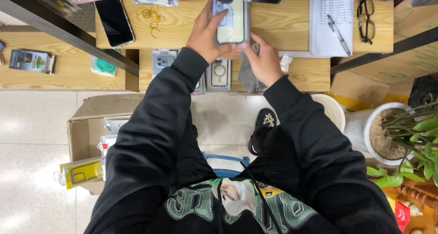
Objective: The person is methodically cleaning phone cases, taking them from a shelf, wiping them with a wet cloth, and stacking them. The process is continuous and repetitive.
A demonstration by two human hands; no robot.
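A: State the containers and their contents.

B: The cardboard box point(86, 124) on the floor holds packaged phone cases (one yellow pack point(80, 172) hangs out at its near side). The white pot point(381, 133) holds soil and a green plant point(417, 145).

A: State the hand positions.

B: The left hand point(206, 33) grips the pale green phone point(232, 15) above the wooden desk point(283, 24), fingers curled along its left edge. The right hand point(262, 60), partly closed, touches the phone's lower right corner and rests on a grey cloth point(248, 76).

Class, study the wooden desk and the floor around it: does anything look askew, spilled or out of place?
Little stands out. A few loose rubber bands lie scattered on the desk, and the cardboard box on the floor stands open with packaged cases sticking out.
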